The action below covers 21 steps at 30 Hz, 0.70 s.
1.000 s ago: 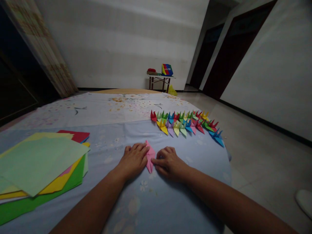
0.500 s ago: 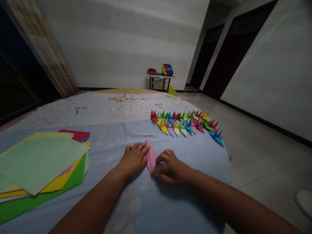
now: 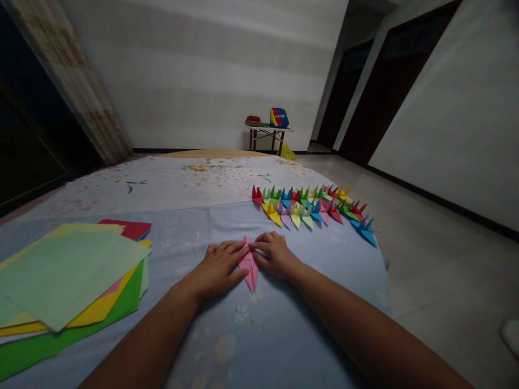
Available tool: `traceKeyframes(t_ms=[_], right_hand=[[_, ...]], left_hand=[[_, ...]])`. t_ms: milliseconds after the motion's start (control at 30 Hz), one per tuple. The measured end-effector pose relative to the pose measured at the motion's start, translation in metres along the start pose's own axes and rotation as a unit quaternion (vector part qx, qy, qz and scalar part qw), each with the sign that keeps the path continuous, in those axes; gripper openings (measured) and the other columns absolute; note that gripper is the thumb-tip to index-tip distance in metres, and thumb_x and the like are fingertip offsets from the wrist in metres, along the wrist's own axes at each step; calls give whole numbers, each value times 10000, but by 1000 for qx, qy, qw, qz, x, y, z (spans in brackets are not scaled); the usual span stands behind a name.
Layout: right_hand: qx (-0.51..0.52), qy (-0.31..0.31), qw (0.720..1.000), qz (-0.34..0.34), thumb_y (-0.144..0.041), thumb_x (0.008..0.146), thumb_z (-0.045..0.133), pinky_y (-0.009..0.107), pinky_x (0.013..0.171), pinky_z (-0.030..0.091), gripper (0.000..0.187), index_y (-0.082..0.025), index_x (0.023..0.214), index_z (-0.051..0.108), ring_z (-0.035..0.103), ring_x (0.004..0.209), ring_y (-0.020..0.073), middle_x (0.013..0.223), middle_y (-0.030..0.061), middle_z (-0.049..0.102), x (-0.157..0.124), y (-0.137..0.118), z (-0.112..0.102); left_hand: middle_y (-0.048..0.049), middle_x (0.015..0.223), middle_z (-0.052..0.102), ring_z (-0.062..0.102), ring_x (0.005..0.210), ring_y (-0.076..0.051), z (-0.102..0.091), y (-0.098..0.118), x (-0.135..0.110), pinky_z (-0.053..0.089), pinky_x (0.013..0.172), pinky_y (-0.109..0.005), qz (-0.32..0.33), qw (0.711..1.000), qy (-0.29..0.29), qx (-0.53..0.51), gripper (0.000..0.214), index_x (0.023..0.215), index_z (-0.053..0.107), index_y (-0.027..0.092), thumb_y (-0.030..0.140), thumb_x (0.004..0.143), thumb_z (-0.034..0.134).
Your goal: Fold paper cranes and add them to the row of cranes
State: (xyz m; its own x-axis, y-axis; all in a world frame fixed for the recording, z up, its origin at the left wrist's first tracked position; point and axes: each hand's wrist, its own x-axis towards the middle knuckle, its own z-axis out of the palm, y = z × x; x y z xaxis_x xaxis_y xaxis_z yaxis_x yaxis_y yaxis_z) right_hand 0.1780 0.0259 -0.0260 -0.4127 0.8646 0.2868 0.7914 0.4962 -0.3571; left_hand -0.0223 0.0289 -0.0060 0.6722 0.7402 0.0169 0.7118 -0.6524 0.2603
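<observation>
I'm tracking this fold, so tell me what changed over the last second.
The right hand slid from the lower right edge of the pink paper up to its top tip, meeting the fingers of the left hand. The left hand stayed pressed on the paper's left side. The stack of coloured sheets and the paper cranes did not move.

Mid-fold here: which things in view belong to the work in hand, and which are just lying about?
In use: pink folded paper, pressed by left hand and right hand; stack of coloured sheets; row of folded cranes; blue cloth beneath.
Lying about: small table by the far wall; colourful box on it; curtain.
</observation>
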Motion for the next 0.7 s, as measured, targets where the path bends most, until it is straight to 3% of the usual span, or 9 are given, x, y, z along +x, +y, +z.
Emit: traceKeyframes(t_ms=[200, 400, 700], right_hand=[[-36, 2, 999, -9, -250, 827, 518, 349, 777, 267, 273, -250, 1086, 603, 394, 955, 203, 1018, 59, 537, 0, -5, -1], [-41, 6, 999, -7, -257, 829, 508, 350, 774, 265, 270, -245, 1080, 605, 389, 957, 206, 1019, 59, 533, -1, -7, -2], [-32, 8, 999, -6, -255, 839, 500, 353, 795, 262, 267, -250, 1086, 598, 388, 957, 206, 1008, 62, 526, -1, -8, -3]], left_hand=[[-81, 1394, 394, 306, 1273, -233, 3, 0, 0, 216, 997, -397, -15, 1000, 13, -3, 622, 1375, 276, 240, 502, 826, 404], [-73, 1432, 333, 279, 1291, -259, 2, 1, -1, 199, 1007, -442, -24, 1000, -2, 0, 668, 1374, 279, 254, 554, 794, 421], [-76, 1453, 288, 250, 1309, -261, -7, 4, -5, 173, 1034, -467, -22, 999, -21, -38, 707, 1382, 252, 269, 479, 760, 515]])
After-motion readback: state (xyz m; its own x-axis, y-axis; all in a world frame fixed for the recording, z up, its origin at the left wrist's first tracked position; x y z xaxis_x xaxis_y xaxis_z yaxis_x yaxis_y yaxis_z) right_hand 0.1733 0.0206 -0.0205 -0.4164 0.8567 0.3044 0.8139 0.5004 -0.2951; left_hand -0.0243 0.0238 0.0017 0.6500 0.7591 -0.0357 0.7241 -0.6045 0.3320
